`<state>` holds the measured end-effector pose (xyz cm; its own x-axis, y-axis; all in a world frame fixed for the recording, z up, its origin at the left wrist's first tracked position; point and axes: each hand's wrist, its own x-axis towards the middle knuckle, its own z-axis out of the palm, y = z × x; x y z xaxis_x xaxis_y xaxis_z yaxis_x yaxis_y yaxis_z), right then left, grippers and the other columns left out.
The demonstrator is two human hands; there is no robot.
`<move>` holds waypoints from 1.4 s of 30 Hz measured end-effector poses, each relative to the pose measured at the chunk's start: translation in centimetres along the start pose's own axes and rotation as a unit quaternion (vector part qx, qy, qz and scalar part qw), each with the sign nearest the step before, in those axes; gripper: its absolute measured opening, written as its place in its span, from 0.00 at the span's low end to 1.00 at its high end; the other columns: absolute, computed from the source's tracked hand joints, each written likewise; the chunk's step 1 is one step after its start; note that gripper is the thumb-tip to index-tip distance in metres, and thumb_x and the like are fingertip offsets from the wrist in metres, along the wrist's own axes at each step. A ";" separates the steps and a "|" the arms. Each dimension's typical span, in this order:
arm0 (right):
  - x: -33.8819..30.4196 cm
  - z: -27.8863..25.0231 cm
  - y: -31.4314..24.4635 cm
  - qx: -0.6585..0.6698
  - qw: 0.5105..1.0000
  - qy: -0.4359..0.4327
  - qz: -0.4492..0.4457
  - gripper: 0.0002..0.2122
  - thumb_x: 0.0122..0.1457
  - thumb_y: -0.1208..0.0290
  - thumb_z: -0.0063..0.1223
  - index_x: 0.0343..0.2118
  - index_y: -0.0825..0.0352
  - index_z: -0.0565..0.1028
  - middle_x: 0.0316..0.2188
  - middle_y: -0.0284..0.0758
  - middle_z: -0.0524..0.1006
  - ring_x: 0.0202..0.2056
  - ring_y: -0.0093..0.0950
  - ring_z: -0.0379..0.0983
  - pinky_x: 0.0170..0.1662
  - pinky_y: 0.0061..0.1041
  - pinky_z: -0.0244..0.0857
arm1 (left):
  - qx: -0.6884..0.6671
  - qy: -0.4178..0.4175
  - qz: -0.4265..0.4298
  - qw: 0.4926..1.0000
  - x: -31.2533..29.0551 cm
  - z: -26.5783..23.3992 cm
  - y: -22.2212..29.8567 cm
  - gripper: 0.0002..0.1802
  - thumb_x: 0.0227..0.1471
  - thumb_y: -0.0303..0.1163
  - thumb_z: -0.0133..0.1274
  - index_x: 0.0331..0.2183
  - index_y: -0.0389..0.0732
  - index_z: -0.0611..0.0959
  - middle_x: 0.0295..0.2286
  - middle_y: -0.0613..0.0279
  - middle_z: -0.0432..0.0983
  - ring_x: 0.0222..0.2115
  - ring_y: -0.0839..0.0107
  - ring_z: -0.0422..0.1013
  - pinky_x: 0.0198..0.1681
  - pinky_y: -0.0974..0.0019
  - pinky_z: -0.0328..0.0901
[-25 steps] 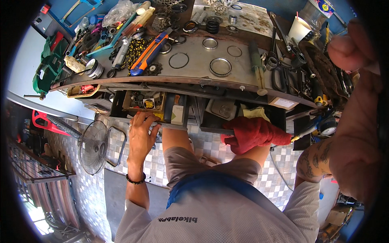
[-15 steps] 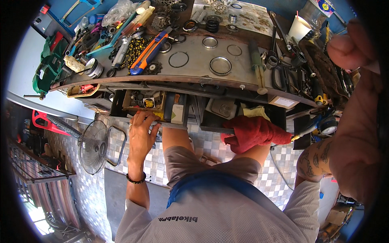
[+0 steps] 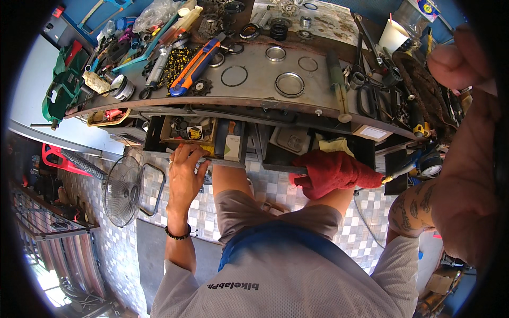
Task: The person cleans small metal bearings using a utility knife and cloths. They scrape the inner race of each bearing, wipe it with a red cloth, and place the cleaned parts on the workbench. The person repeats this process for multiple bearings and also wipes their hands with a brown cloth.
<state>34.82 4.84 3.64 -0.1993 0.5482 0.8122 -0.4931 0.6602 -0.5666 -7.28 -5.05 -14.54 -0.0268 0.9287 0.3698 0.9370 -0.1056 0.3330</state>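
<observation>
My left hand (image 3: 184, 172) rests at the front edge of the left pulled-out drawer (image 3: 229, 163), fingers curled over its rim and thumb below. In this drawer are a box of small parts (image 3: 183, 130) with a round yellow-and-black sticker and a white-and-green carton (image 3: 232, 147). Raised at the far right, very near the camera, my right hand (image 3: 461, 61) has bent fingers; whatever they may hold is out of sight. A red cloth (image 3: 334, 172) hangs over the front of the right drawer (image 3: 273, 161), which also holds a grey metal tray (image 3: 290, 139).
On the workbench (image 3: 254, 79) lie metal rings (image 3: 289, 84), an orange-blue cutter knife (image 3: 196, 66), scissors (image 3: 373, 100) and a syringe-like tube (image 3: 336, 87). A white cup (image 3: 393, 34) stands at the back right. A floor fan (image 3: 123, 191) is at left.
Hardly anything differs. The bench and drawers shift very slightly in the picture, while both hands keep their places.
</observation>
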 end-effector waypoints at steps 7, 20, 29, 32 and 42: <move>-0.1 -0.1 0.1 0.000 1.000 0.002 0.000 0.21 0.50 0.75 0.75 0.45 0.72 0.76 0.35 0.42 0.82 0.33 0.31 0.81 0.38 0.27 0.75 | 0.001 -0.009 -0.012 1.000 0.1 0.0 0.0 0.15 0.45 0.23 0.68 0.39 0.38 0.86 0.42 0.57 0.79 0.46 0.52 0.73 0.52 0.52 0.65; -0.2 -0.1 0.3 -0.001 1.000 0.005 -0.002 0.22 0.49 0.74 0.76 0.45 0.72 0.76 0.35 0.42 0.82 0.33 0.31 0.80 0.38 0.28 0.75 | -0.015 0.010 -0.031 0.999 0.5 0.0 0.3 0.22 0.41 0.25 0.71 0.42 0.42 0.85 0.44 0.57 0.76 0.47 0.51 0.71 0.53 0.50 0.65; -1.3 0.8 0.8 -0.036 0.999 0.037 -0.005 0.22 0.49 0.74 0.76 0.45 0.72 0.75 0.34 0.42 0.82 0.33 0.32 0.80 0.38 0.28 0.75 | 0.097 0.181 -0.116 0.972 3.3 3.5 -0.7 0.33 0.33 0.36 0.79 0.39 0.42 0.75 0.40 0.56 0.70 0.43 0.50 0.67 0.48 0.48 0.60; -3.7 1.3 1.6 -0.141 0.986 0.084 -0.016 0.23 0.49 0.74 0.76 0.45 0.72 0.75 0.34 0.42 0.82 0.33 0.32 0.80 0.38 0.28 0.75 | 0.087 0.214 -0.166 0.959 5.1 6.2 -1.3 0.29 0.38 0.39 0.77 0.35 0.43 0.74 0.32 0.58 0.72 0.37 0.51 0.70 0.45 0.48 0.61; -15.5 0.4 4.3 -0.628 0.731 -0.093 0.250 0.22 0.45 0.69 0.75 0.45 0.65 0.81 0.42 0.37 0.81 0.49 0.41 0.76 0.59 0.41 0.64 | -0.110 0.120 -0.216 0.963 -0.3 11.7 -1.2 0.15 0.58 0.38 0.66 0.28 0.37 0.81 0.24 0.57 0.81 0.23 0.61 0.76 0.29 0.59 0.69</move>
<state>35.48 -0.99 -11.37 -0.2588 0.8797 0.3989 0.8237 0.4167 -0.3845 -4.29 -1.04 -25.18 -0.5021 0.7966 0.3367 0.7250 0.1755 0.6661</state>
